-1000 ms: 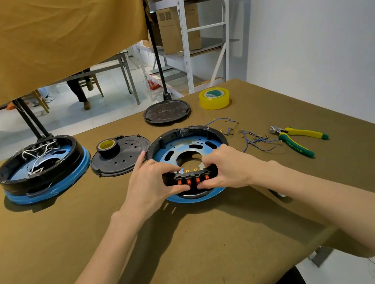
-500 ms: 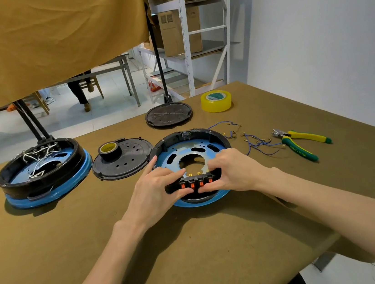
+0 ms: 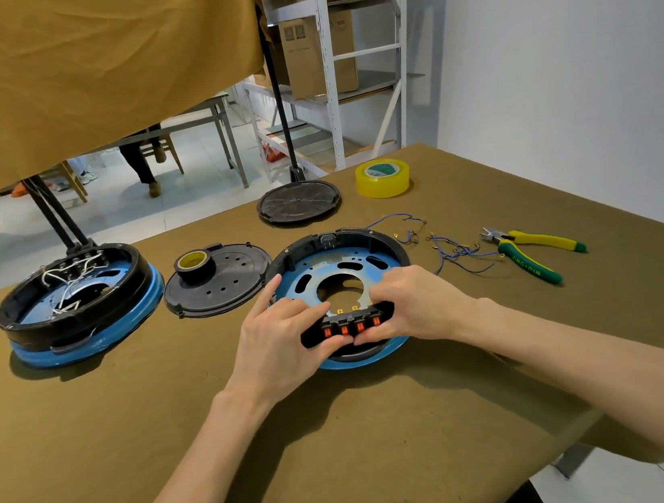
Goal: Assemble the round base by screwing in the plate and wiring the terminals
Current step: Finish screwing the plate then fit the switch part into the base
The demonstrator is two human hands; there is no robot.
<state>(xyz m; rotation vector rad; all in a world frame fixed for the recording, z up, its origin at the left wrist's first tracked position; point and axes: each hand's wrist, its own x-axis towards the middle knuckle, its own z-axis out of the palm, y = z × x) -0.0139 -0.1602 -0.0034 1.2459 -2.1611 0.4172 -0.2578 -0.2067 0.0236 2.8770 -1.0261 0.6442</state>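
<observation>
A round base [image 3: 363, 243] with a black rim and a blue metal plate [image 3: 305, 284] inside lies on the table in front of me. At its near edge sits a black terminal block [image 3: 348, 327] with orange switches. My left hand [image 3: 279, 342] grips the block's left end, index finger stretched toward the rim. My right hand [image 3: 417, 303] grips the block's right end, thumb under its front. Loose blue wires [image 3: 448, 252] with brass lugs lie just right of the base.
A second, wired base [image 3: 79, 301] stands at the left. A black cover [image 3: 220, 285] carries a black tape roll [image 3: 194, 263]. Another black disc [image 3: 298, 203] and yellow tape [image 3: 383, 178] lie farther back. Green-yellow pliers [image 3: 533, 252] lie right. The table edge runs near right.
Both hands stay on the terminal block at the base's near edge. My view has shifted slightly; the hands' fingers have adjusted a little on the block.
</observation>
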